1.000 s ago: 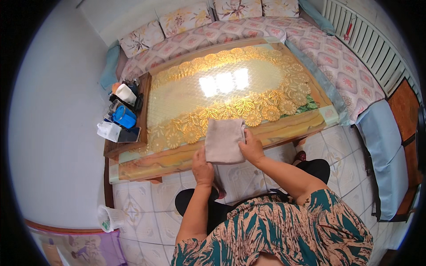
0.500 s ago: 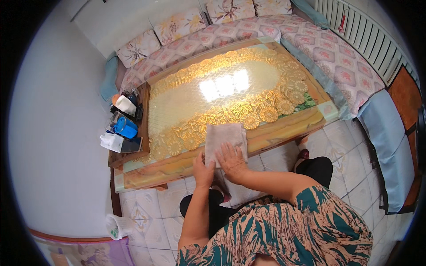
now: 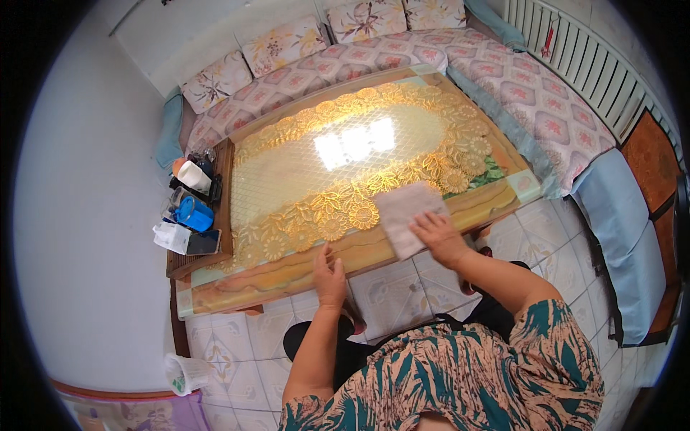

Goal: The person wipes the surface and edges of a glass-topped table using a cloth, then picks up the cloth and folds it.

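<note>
A folded pale grey-pink cloth (image 3: 399, 214) lies flat across the table's front edge, its near corner hanging over. My right hand (image 3: 440, 237) presses on the cloth's right side with fingers spread and flat. Beside the table's near edge, to the left of the cloth, is my left hand (image 3: 330, 276); its fingers are apart and nothing is in them. Under both is the table (image 3: 287, 276), with a marbled border and a clear cover over a gold flower-patterned runner (image 3: 273, 179). Window light glares off its middle.
On the table's left end stands a brown wooden tray (image 3: 226, 194) with a blue cup (image 3: 194, 213), a white roll (image 3: 194, 176), a dark phone (image 3: 204, 243) and a white packet (image 3: 171, 237). A patterned sofa (image 3: 546, 108) wraps the far and right sides. A white bin (image 3: 185, 373) stands lower left.
My right hand has slid the cloth to the right along the table's front edge, turning it slightly. My left hand, which was beside the cloth, is now apart from it.
</note>
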{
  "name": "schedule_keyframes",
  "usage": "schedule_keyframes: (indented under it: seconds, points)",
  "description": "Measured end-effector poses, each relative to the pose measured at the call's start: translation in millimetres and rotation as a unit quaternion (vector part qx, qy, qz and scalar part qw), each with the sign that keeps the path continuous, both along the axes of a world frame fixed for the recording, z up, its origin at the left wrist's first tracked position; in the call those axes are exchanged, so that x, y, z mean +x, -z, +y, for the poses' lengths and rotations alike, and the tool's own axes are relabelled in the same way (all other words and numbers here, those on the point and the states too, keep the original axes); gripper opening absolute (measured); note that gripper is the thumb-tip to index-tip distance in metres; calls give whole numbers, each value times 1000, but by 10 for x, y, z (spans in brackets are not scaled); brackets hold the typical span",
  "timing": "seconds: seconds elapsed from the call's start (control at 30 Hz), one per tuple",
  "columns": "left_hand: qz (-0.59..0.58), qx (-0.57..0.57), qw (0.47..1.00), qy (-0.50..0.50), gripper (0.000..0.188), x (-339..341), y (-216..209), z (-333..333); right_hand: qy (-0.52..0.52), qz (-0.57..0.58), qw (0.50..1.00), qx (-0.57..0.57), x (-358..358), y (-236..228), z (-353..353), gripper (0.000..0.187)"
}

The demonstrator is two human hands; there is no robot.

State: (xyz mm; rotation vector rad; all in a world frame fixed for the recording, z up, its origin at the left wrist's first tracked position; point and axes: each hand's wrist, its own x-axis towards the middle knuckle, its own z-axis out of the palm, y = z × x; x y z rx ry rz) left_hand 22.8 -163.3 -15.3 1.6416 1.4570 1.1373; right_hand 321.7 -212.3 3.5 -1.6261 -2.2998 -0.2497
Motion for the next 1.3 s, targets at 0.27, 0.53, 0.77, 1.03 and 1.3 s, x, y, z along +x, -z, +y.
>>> schedule_keyframes:
  seconds: [0.27, 0.53, 0.77, 1.03, 1.3]
  points:
    - [301, 227, 921, -100, 44, -226, 210, 453, 123, -3, 992, 1, 754, -6, -247, 42]
    - [-150, -268, 937, 165, 44, 684, -318, -162, 52, 151, 987, -20, 10, -63, -424, 45]
    - [-374, -488, 779, 127, 40, 488, -403, -251, -129, 289, 945, -78, -722, -191, -725, 46]
    - [-322, -302, 888, 128, 26, 336, -433, -595, -174, 323, 912, -184, -630, -483, -897, 35]
    - [-258, -233, 908, 233, 24, 238, -705, -920, 56, 602, 736, -305, -441, -718, -689, 43]
